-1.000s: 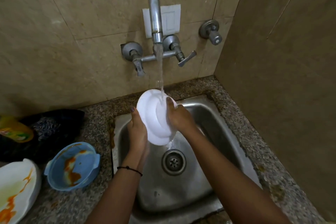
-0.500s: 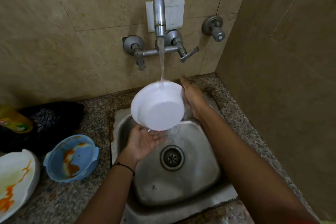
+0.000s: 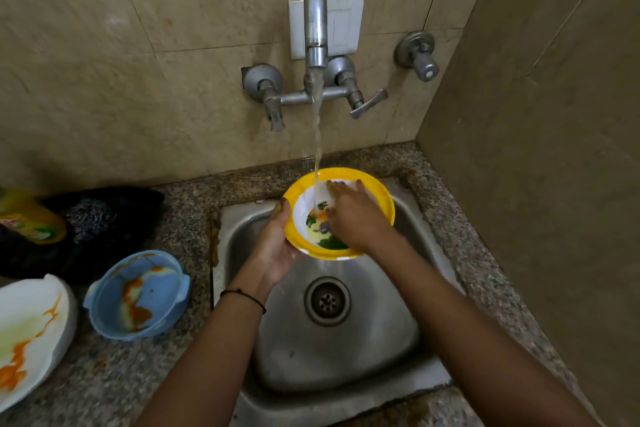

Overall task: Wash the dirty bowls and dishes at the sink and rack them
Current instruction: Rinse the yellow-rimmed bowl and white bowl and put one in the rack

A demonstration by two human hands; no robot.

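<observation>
sink [image 3: 346,357], steel, set in a speckled stone worktop [image 3: 194,215] in a tiled corner. tap [image 3: 315,10] on the back wall, water [image 3: 317,135] running in a steady stream.

bowl [image 3: 311,224]: yellow rim, white inside, green and orange print at the bottom. held above the sink's far half, under the tap, tilted toward the camera. the stream lands inside it near the far rim.

left hand [image 3: 277,248]: grip closed on the bowl's left edge, thumb over the yellow rim, palm under it. the fingers below are hidden by the bowl. thin black band [image 3: 242,295] on that wrist.

right hand [image 3: 356,218]: grip open, holding nothing i can make out. fingers fairly straight and laid inside the bowl, tips close to the stream. the spot is blurred; they seem to touch the white inside.

drain [image 3: 327,302] shows in the sink floor below the bowl.

left of the sink, on the worktop: blue bowl [image 3: 136,295] smeared orange and pale, upright, just beside the sink edge. white plate [image 3: 31,326] with orange streaks, cut off by the frame. behind them a black cloth [image 3: 114,218] and a yellow bottle [image 3: 27,218] lying on it.
</observation>
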